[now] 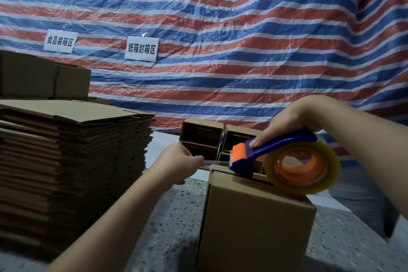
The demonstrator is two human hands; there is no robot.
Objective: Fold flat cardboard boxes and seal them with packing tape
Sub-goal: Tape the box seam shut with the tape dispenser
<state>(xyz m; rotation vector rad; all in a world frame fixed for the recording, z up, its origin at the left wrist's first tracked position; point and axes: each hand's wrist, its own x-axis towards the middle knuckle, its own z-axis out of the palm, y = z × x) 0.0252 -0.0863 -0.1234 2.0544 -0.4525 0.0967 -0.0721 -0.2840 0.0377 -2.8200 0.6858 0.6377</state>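
I see the striped tarp [220, 28] behind, the stack of flat boxes [72, 161] at left, and the folded box [254, 223] on the floor below both hands. My right hand [284, 126] grips the tape dispenser [287, 161] resting on the box top, while my left hand [178, 157], just beside the box's far corner, pinches the clear tape end [215, 163] drawn from the cutter.

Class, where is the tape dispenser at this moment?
In the head view it is right of centre: the right hand grips the tape dispenser on top of the box, while the left hand pinches the tape end beside it.
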